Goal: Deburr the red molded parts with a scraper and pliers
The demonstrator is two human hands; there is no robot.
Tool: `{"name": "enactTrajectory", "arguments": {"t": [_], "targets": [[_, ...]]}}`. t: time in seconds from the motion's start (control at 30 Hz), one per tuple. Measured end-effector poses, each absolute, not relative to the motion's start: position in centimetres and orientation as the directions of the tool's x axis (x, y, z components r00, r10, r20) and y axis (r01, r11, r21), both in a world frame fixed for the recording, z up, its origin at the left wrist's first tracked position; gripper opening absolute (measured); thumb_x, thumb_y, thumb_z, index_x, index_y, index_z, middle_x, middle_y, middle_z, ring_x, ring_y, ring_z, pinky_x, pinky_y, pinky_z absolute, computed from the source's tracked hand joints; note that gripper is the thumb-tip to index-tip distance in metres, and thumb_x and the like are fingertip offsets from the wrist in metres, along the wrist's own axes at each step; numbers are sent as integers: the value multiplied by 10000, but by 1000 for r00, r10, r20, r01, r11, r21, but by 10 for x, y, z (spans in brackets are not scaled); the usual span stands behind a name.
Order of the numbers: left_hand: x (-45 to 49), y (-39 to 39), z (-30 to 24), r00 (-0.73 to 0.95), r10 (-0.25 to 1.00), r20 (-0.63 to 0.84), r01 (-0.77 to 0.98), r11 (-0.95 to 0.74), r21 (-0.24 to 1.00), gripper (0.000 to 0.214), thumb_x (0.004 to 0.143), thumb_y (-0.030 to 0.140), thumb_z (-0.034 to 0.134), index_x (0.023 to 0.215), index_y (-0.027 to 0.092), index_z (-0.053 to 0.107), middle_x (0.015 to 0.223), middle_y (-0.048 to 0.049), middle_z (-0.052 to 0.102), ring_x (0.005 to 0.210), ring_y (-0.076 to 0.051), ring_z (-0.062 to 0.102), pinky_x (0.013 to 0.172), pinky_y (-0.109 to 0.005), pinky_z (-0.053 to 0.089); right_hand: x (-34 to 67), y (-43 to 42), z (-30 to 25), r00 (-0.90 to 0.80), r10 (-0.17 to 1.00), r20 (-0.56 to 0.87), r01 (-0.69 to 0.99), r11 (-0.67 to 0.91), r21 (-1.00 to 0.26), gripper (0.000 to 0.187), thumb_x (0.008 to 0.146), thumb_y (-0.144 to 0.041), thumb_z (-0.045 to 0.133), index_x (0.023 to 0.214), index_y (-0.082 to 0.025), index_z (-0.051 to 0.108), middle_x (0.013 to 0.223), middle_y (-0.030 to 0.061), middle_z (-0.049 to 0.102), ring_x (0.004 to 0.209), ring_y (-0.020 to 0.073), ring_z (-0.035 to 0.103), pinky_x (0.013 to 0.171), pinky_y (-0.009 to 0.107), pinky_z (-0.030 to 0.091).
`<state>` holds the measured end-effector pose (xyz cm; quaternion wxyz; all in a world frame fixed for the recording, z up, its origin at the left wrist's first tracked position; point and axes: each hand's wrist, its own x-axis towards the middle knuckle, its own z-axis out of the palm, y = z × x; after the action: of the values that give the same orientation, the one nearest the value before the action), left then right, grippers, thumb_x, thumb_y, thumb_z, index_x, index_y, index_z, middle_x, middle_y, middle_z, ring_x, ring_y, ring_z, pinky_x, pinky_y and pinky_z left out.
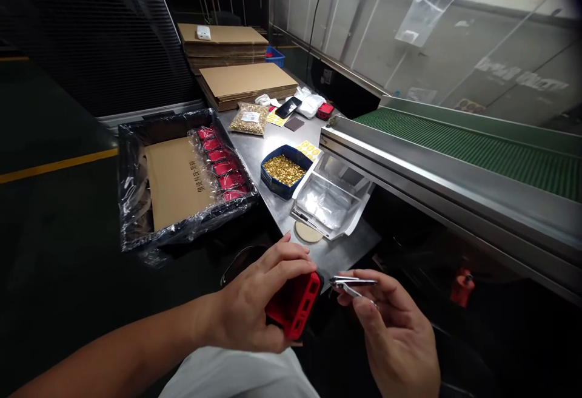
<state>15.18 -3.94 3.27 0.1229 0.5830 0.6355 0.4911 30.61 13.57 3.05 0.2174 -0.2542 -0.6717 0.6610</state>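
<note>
My left hand (254, 307) is closed around a small red plastic case (295, 304), held over my lap just below the front edge of the steel table (336, 252). My right hand (391, 325) pinches a pair of metal tweezers (352, 283), whose tips point left toward the open end of the red case and nearly touch it. A blue tray of small brass parts (284, 170) sits on the table beyond my hands.
A black crate lined with plastic film (182, 179) holds cardboard and a row of red cases (222, 164). A tray of clear bags (330, 201), a bag of brass parts (250, 119), stacked cardboard (245, 82) and a green conveyor belt (477, 143) surround the table.
</note>
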Motion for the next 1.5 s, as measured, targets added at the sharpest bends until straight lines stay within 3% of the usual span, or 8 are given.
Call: {"name": "enactTrajectory", "arguments": {"t": [0.2, 0.63, 0.77, 1.0, 1.13, 1.23, 1.4, 1.5], "targets": [[155, -39, 36, -252, 858, 447, 653, -190, 733, 871, 612, 123, 727, 1414, 162, 388, 1274, -151, 494, 1265, -330, 478, 1211, -558, 233, 304, 130, 51, -781, 622, 46, 43, 127, -991, 223, 812, -304, 717, 1008, -206, 673, 903, 97, 744, 780, 231, 735, 679, 280, 642], [153, -42, 40, -181, 895, 408, 691, -180, 700, 860, 616, 147, 740, 1402, 140, 392, 1296, -149, 469, 1289, -295, 456, 1239, -500, 186, 308, 132, 55, -782, 617, 84, 21, 160, -987, 150, 834, -265, 700, 982, -239, 693, 879, 56, 754, 736, 186, 734, 635, 199, 622], [153, -42, 44, -182, 906, 382, 696, -156, 701, 865, 601, 160, 705, 1406, 159, 388, 1288, -144, 478, 1266, -295, 467, 1228, -546, 144, 311, 132, 56, -763, 630, 143, 55, 284, -957, 168, 840, -282, 690, 1005, -252, 680, 921, 47, 741, 808, 175, 723, 705, 207, 614], [152, -41, 48, -203, 922, 330, 728, -84, 681, 867, 579, 174, 682, 1397, 178, 398, 1258, -120, 510, 1215, -287, 493, 1211, -577, 69, 313, 137, 60, -850, 438, 293, -7, 547, -837, 232, 864, -215, 653, 1094, -249, 634, 1010, 63, 695, 938, 203, 671, 778, 299, 572], [153, -43, 48, -199, 924, 326, 736, -79, 672, 832, 602, 180, 672, 1391, 170, 407, 1257, -121, 507, 1214, -279, 489, 1206, -573, 51, 312, 143, 62, -890, 313, 332, -89, 595, -799, 282, 860, -148, 650, 1132, -212, 609, 1014, 63, 691, 935, 172, 667, 792, 260, 563], [153, -44, 49, -193, 929, 316, 741, -73, 668, 823, 605, 186, 672, 1385, 166, 411, 1257, -119, 508, 1214, -267, 488, 1212, -551, 39, 311, 145, 63, -898, 287, 333, -103, 600, -793, 284, 858, -130, 654, 1125, -213, 607, 1016, 45, 692, 931, 143, 668, 796, 219, 554], [152, -44, 47, -181, 934, 309, 744, -76, 664, 837, 592, 182, 681, 1385, 164, 413, 1261, -111, 508, 1214, -262, 487, 1219, -532, 31, 309, 141, 61, -887, 325, 328, -84, 585, -807, 244, 866, -121, 638, 1090, -219, 631, 988, 26, 698, 897, 123, 674, 777, 190, 553], [152, -44, 46, -191, 932, 308, 738, -71, 671, 823, 603, 174, 677, 1384, 168, 419, 1262, -115, 507, 1202, -261, 493, 1218, -531, 49, 313, 135, 57, -807, 438, 395, -87, 574, -814, 221, 862, -109, 629, 1062, -201, 641, 969, 37, 696, 911, 132, 669, 799, 193, 552]]}}
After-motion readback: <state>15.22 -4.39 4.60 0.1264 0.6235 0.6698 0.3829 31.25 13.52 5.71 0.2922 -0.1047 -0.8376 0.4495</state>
